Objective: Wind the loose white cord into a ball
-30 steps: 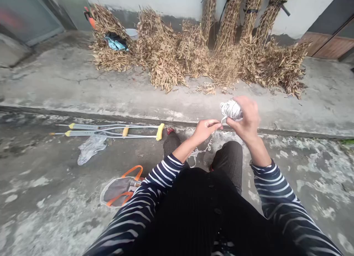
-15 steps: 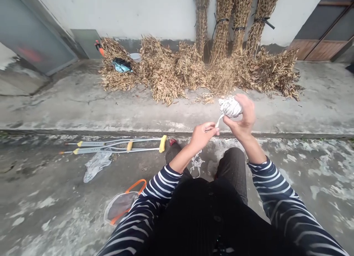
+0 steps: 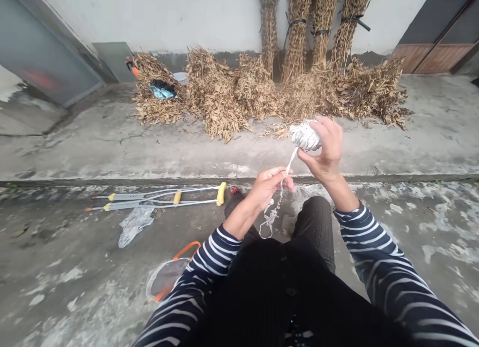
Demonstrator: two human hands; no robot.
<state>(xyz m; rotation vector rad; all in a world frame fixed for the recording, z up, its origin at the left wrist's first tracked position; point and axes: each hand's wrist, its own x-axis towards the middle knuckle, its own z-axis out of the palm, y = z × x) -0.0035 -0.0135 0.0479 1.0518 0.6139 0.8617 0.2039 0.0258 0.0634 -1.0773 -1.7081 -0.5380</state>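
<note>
My right hand [image 3: 326, 148] is closed round a ball of white cord [image 3: 305, 136], thumb below and fingers over its far side. From the ball a flat white strand [image 3: 291, 160] runs down to my left hand [image 3: 270, 185], which pinches it between thumb and fingers. Below that hand the strand hangs twisted, leading toward a loose tangle of white cord [image 3: 270, 218] between my legs. Both hands are held out in front of me, the right one higher and farther away.
Two crutches [image 3: 168, 203] lie on the ground at left, beside a clear plastic bag [image 3: 135, 224] and an orange-handled bag [image 3: 164, 279]. A raised concrete step [image 3: 112, 160] crosses ahead. Dried plant stalks [image 3: 220, 100] are heaped along the wall, with tied bundles [image 3: 297, 37] standing upright.
My hands have moved apart, so a longer strand shows between the ball and my left hand. The ball has shifted slightly left and up; the left hand sits a little lower.
</note>
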